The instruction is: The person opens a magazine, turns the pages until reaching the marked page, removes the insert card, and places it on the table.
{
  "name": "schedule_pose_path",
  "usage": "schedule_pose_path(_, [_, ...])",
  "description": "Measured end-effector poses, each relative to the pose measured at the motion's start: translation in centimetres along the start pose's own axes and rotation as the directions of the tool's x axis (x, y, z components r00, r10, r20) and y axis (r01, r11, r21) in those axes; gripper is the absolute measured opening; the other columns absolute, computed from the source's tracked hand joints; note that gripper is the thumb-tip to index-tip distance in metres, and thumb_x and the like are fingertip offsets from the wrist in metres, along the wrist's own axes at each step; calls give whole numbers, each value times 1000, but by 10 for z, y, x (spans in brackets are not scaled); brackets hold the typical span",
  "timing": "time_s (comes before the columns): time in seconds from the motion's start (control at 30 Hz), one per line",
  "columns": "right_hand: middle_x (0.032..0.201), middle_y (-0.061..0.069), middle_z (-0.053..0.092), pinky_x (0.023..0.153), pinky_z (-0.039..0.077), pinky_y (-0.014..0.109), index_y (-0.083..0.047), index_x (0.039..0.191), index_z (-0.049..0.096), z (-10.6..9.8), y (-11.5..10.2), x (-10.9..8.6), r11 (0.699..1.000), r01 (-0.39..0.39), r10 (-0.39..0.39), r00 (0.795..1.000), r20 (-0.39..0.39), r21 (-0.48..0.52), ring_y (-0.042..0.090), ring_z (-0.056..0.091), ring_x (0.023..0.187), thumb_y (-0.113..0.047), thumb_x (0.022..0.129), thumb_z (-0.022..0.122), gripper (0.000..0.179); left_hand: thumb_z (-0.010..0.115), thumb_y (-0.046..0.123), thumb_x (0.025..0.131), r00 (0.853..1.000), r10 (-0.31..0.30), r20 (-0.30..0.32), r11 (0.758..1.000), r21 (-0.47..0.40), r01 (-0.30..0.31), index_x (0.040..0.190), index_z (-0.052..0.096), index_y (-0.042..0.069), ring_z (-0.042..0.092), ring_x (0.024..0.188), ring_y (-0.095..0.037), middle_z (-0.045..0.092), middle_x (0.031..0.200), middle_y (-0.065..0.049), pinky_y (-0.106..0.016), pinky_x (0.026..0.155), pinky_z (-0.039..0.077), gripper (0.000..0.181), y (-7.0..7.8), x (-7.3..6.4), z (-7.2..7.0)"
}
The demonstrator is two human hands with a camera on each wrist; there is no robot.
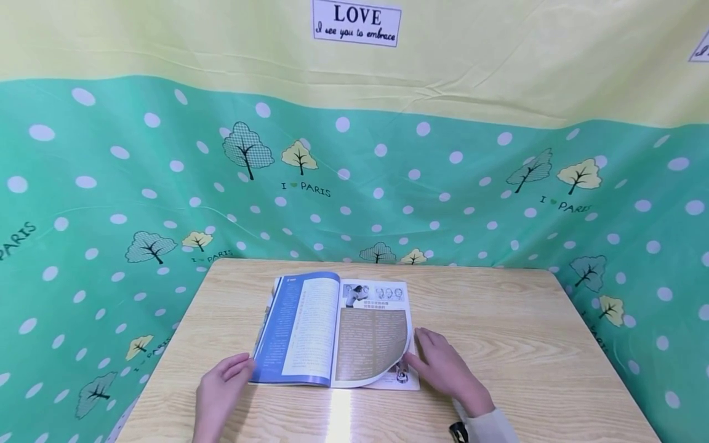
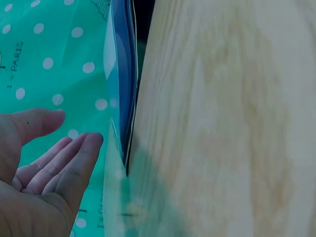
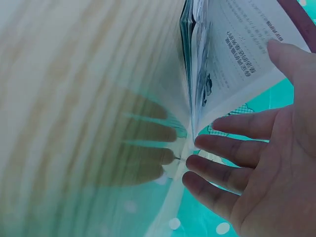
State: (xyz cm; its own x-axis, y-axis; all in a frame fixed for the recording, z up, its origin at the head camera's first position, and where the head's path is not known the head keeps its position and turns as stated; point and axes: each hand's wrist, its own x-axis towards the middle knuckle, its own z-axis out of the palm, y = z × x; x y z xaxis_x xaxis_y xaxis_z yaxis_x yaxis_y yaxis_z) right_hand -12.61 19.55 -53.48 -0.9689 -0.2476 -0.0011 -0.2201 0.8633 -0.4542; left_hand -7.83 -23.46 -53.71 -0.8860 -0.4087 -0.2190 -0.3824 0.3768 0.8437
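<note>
An open magazine [image 1: 310, 326] lies on the wooden table, with a blue-bordered page on its left side. Its right-hand page [image 1: 372, 344] has a brown text block, and the lower right corner curls up over another page below. Beside the left edge of the magazine, near its lower corner, is my left hand [image 1: 224, 384]; the left wrist view shows its fingers loosely extended with nothing between them. My right hand [image 1: 447, 366] is at the lower right edge, thumb by the curled page. In the right wrist view its fingers [image 3: 229, 148] are spread and extended beside the magazine's edge.
The light wooden table [image 1: 515, 344] extends to both sides of the magazine. A green and yellow cloth [image 1: 354, 154] with dots and trees hangs behind and around the table. A bright reflection lies on the tabletop below the magazine.
</note>
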Motion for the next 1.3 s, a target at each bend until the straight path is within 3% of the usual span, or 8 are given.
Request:
schedule_pose_path(0.23, [148, 26, 44, 115, 32, 60, 1, 145, 49, 5, -4, 4, 998, 56, -56, 998, 13, 10, 44, 39, 137, -56, 102, 45, 71, 75, 34, 91, 996, 65, 67, 994, -93, -59, 126, 69, 7, 69, 100, -13, 74, 111, -6, -13, 81, 52, 44, 17, -3, 18])
schedule_pose_path(0.37, [149, 26, 43, 115, 32, 59, 2, 147, 45, 9, -11, 7, 996, 90, -90, 996, 22, 15, 43, 38, 138, -56, 103, 42, 73, 77, 27, 90, 986, 117, 119, 978, -188, -93, 123, 69, 5, 70, 98, -14, 74, 109, -8, -16, 82, 55, 41, 27, -7, 34])
schedule_pose_path(0.53, [149, 25, 44, 114, 34, 58, -1, 148, 44, 11, -23, 11, 990, 142, -142, 989, 29, -3, 41, 40, 137, -48, 104, 46, 65, 80, 22, 88, 961, 203, 189, 917, -381, -118, 121, 67, -4, 72, 95, -18, 73, 109, -16, -23, 82, 60, 44, 38, -11, 54])
schedule_pose_path(0.67, [150, 23, 42, 113, 35, 58, -5, 153, 38, 13, -32, 15, 986, 167, -166, 985, 53, -14, 41, 38, 138, -53, 104, 43, 69, 79, 15, 87, 939, 263, 221, 877, -460, -137, 120, 66, -7, 73, 94, -21, 72, 109, -19, -27, 82, 61, 42, 49, -16, 67])
schedule_pose_path(0.8, [153, 22, 40, 114, 34, 57, -9, 157, 30, 14, -39, 18, 984, 177, -174, 982, 74, -28, 42, 36, 140, -63, 101, 37, 79, 79, 11, 86, 920, 311, 239, 862, -480, -166, 119, 66, -8, 73, 94, -22, 72, 108, -19, -27, 82, 61, 39, 58, -20, 76])
schedule_pose_path(1.0, [154, 22, 37, 114, 35, 56, -13, 160, 23, 19, -45, 24, 982, 180, -175, 982, 71, -62, 41, 36, 140, -65, 99, 41, 82, 80, 14, 86, 897, 355, 264, 854, -482, -197, 118, 66, -7, 73, 94, -20, 73, 107, -18, -27, 82, 60, 41, 66, -26, 87])
schedule_pose_path(1.3, [156, 25, 33, 112, 37, 58, -10, 159, 23, 22, -62, 32, 973, 210, -202, 976, 82, -99, 44, 34, 140, -62, 100, 45, 82, 80, 20, 87, 881, 381, 279, 852, -476, -218, 119, 67, -5, 72, 96, -21, 73, 107, -16, -26, 85, 59, 43, 75, -32, 95])
